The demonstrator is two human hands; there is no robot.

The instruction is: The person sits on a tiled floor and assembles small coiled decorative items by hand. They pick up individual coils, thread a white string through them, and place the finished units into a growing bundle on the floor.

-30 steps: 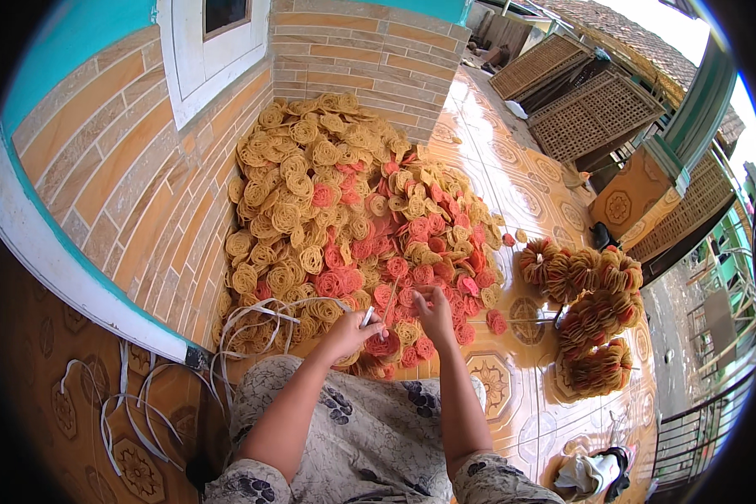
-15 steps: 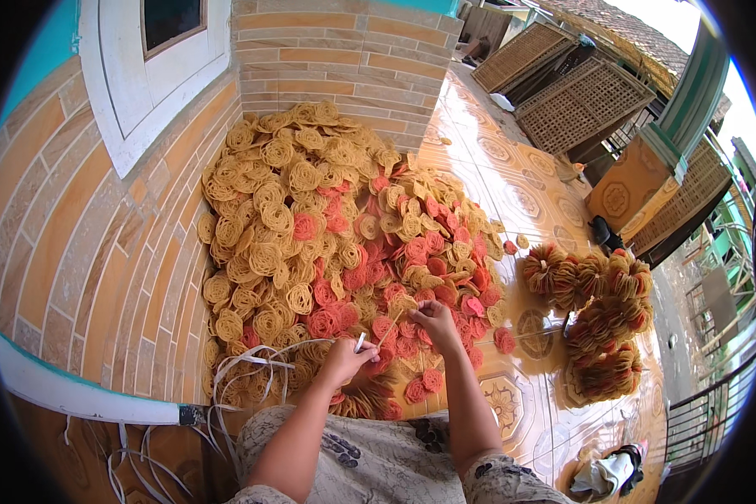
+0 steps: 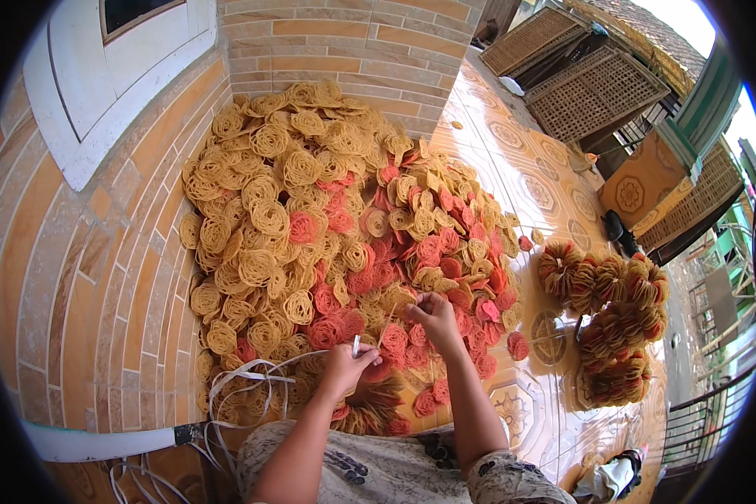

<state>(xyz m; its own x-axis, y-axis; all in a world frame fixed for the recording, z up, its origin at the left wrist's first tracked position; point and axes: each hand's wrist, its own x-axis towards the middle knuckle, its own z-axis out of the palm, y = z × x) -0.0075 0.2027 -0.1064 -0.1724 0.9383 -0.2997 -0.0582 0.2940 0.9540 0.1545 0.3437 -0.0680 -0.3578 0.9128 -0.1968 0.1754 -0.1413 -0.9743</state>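
Note:
A large heap of dried, nest-like lacy discs, mostly yellow point(image 3: 265, 217) with red ones point(image 3: 336, 328) among them, covers the floor before me. My left hand point(image 3: 347, 370) is closed at the heap's near edge, a short white piece point(image 3: 356, 344) sticking up from its fingers; what it is I cannot make out. My right hand point(image 3: 435, 319) pinches what looks like a yellow disc point(image 3: 399, 299) by its edge. A thin tan strip point(image 3: 388, 324) runs between the two hands. Under my left wrist lies a ring-like bundle of discs point(image 3: 374, 405).
Several finished-looking bundles of discs point(image 3: 617, 323) lie on the tiled floor at right. Loose white strapping point(image 3: 252, 374) curls at my left. A brick-patterned wall point(image 3: 126, 277) bounds the heap on the left. A white cloth point(image 3: 606, 479) lies at lower right.
The view has shifted slightly. My right hand has come a little nearer the left, still pinching. The left hand stays closed around the white piece.

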